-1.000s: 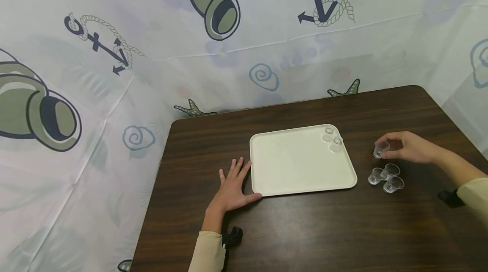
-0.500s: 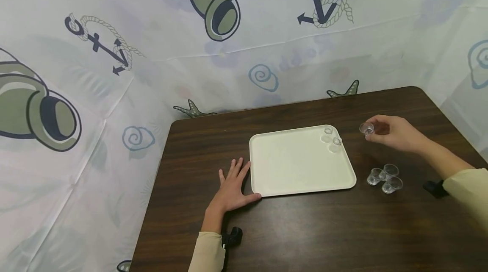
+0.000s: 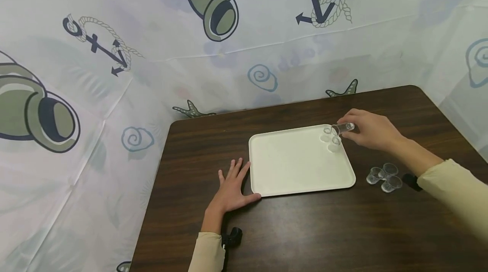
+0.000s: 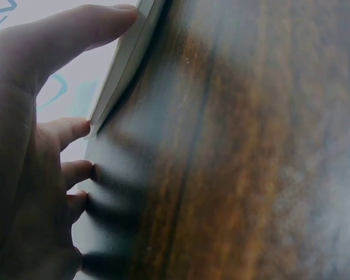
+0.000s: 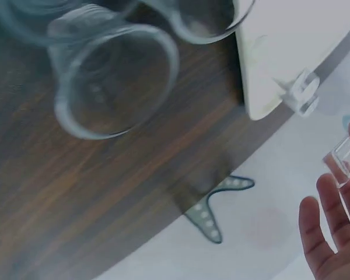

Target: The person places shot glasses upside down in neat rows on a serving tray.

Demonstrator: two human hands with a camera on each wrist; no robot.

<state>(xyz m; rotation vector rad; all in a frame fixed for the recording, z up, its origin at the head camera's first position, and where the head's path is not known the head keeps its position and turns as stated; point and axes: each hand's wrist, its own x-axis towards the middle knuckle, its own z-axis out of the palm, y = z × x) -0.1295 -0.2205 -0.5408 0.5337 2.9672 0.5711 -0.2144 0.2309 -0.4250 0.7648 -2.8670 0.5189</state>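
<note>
My right hand [image 3: 371, 131] pinches a clear shot glass [image 3: 346, 127] between thumb and fingers, above the far right corner of the cream tray [image 3: 293, 162]. The glass is tipped nearly on its side, mouth towards the left. Below it, two similar glasses [image 3: 334, 144] stand mouth down on the tray by that corner. At the tray's near left corner my left hand [image 3: 230, 189] lies with fingers spread, thumb on the front rim. In the left wrist view, the thumb [image 4: 76, 35] and one fingertip touch the tray's edge.
Three more clear glasses [image 3: 392, 184] stand mouth up in a close group on the dark wooden table [image 3: 305, 234], right of the tray. They loom large in the right wrist view. A patterned cloth [image 3: 228, 77] hangs behind the table.
My right hand has lifted the glass off the table, carried it left to the tray's corner and turned it from upright to nearly sideways. The left hand stays put.
</note>
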